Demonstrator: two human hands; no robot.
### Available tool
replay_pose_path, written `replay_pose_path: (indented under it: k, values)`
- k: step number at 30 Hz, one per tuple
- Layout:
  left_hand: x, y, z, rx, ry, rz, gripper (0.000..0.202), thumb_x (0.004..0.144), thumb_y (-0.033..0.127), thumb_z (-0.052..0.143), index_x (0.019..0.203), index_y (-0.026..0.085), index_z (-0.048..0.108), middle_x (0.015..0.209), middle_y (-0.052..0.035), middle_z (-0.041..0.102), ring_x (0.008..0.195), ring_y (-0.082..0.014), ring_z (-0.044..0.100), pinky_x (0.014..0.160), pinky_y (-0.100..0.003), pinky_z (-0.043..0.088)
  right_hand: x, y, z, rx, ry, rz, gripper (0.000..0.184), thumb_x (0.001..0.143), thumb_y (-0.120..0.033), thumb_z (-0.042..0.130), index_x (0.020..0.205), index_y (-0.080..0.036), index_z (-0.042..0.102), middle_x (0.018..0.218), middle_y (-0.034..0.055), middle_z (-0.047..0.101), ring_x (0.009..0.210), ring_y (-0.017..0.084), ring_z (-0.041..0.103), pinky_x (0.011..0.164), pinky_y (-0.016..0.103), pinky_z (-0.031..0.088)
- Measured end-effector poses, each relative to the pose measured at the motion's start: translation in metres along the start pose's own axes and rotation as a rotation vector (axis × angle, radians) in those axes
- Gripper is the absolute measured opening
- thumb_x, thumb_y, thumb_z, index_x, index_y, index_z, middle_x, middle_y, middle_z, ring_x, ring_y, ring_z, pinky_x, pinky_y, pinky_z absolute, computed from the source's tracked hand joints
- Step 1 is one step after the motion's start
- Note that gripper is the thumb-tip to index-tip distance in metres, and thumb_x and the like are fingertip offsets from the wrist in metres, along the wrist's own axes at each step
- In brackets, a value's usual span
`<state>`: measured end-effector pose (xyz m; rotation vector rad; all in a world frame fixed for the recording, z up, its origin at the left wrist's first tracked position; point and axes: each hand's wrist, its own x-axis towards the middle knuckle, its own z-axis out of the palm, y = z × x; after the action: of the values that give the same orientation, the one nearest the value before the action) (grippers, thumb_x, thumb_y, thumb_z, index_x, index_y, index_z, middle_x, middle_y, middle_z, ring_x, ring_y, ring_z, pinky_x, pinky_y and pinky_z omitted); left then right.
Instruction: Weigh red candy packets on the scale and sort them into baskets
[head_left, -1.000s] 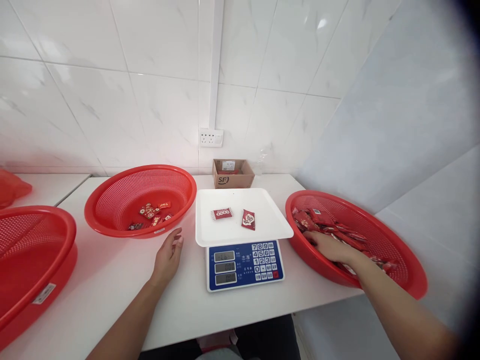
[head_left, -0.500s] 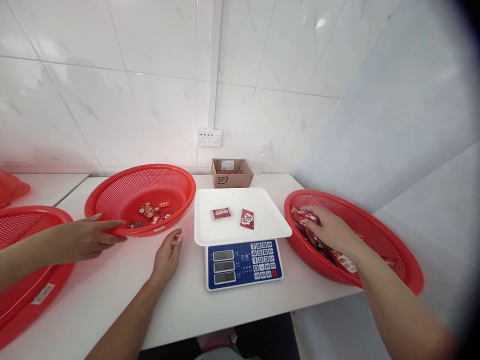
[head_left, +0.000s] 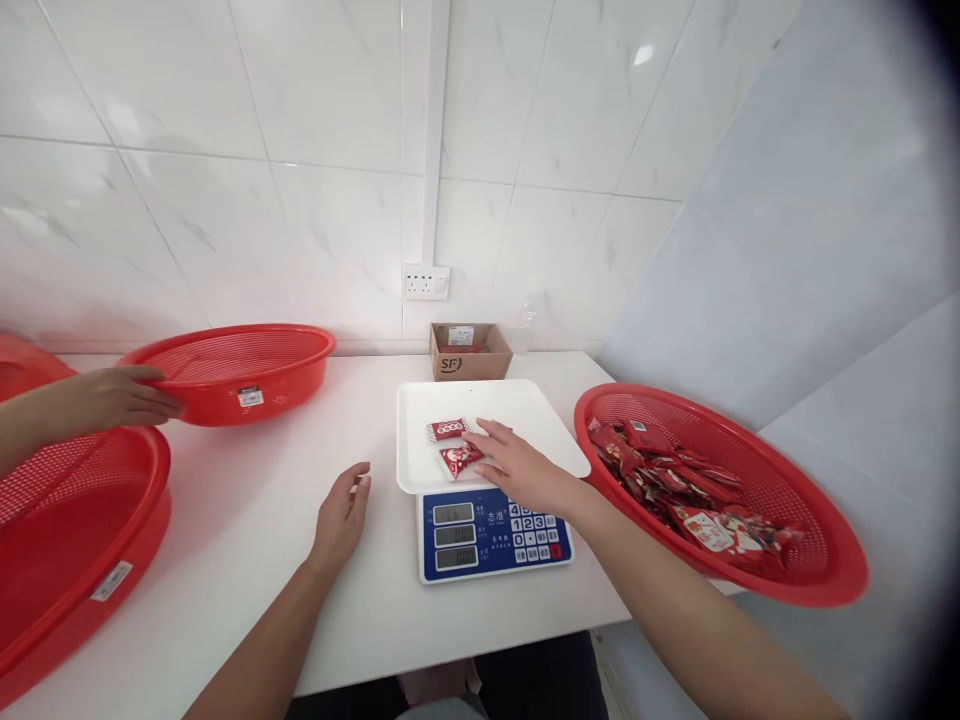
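Note:
My right hand (head_left: 514,465) lies over the white pan (head_left: 525,405) of the blue scale (head_left: 491,530), fingers stretched out. Its fingertips touch a red packet (head_left: 459,458). A second red packet (head_left: 448,430) lies just behind on the pan. My left hand (head_left: 341,512) rests on the white table (head_left: 247,520) left of the scale, fingers loosely apart and holding nothing. To the right stands a red basket (head_left: 832,585) with several red packets (head_left: 675,480) in it.
Another person's hand (head_left: 112,398) grips the rim of a red basket (head_left: 247,375) at the back left, which is tilted. A further red basket (head_left: 82,540) fills the near left. A small cardboard box (head_left: 469,352) sits by the tiled wall under a socket (head_left: 426,282).
My right hand came out of the right basket to the scale pan, where a red packet now lies under its fingertips. The other person's hand pulled the back-left basket leftward and tilted it.

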<state>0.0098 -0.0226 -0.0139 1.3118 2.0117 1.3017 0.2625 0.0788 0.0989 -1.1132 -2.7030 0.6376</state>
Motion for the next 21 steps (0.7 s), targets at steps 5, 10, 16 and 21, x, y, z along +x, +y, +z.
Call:
replay_pose_path:
  k: [5, 10, 16, 21]
  values:
    - [-0.001, 0.002, 0.0, 0.006, -0.024, -0.013, 0.04, 0.085, 0.049, 0.036, 0.112, 0.024, 0.053, 0.122, -0.0061, 0.058, 0.098, -0.021, 0.06, 0.086, -0.037, 0.047, 0.012, 0.013, 0.007, -0.076, -0.031, 0.025, 0.049, 0.09, -0.035, 0.036, 0.139, -0.024, 0.036, 0.15, 0.0087, 0.021, 0.138, 0.026, 0.014, 0.109, 0.045, 0.018]
    - [-0.001, 0.001, -0.001, -0.006, -0.021, -0.021, 0.04, 0.085, 0.049, 0.037, 0.113, 0.025, 0.053, 0.121, -0.0056, 0.058, 0.105, -0.0219, 0.057, 0.089, -0.037, 0.046, 0.01, 0.028, -0.007, -0.048, 0.066, 0.045, 0.046, 0.09, -0.029, 0.036, 0.134, -0.02, 0.042, 0.148, 0.0085, 0.026, 0.136, 0.021, 0.021, 0.109, 0.038, 0.022]
    - [0.001, -0.001, 0.0, -0.03, -0.024, -0.021, 0.04, 0.085, 0.05, 0.038, 0.112, 0.024, 0.053, 0.119, -0.0066, 0.059, 0.105, -0.0226, 0.057, 0.088, -0.038, 0.047, -0.045, 0.081, -0.058, -0.046, 0.226, 0.371, 0.038, 0.086, -0.032, 0.04, 0.119, -0.021, 0.055, 0.119, 0.0094, 0.06, 0.108, 0.024, 0.056, 0.092, 0.04, 0.043]
    - [0.003, -0.002, 0.002, -0.016, -0.031, -0.001, 0.041, 0.084, 0.05, 0.038, 0.111, 0.023, 0.054, 0.116, -0.0072, 0.06, 0.101, -0.0232, 0.058, 0.085, -0.039, 0.048, -0.091, 0.12, -0.063, -0.008, -0.01, 0.501, 0.021, 0.072, -0.024, 0.054, 0.088, -0.023, 0.068, 0.083, 0.0046, 0.072, 0.074, 0.023, 0.066, 0.07, 0.035, 0.051]
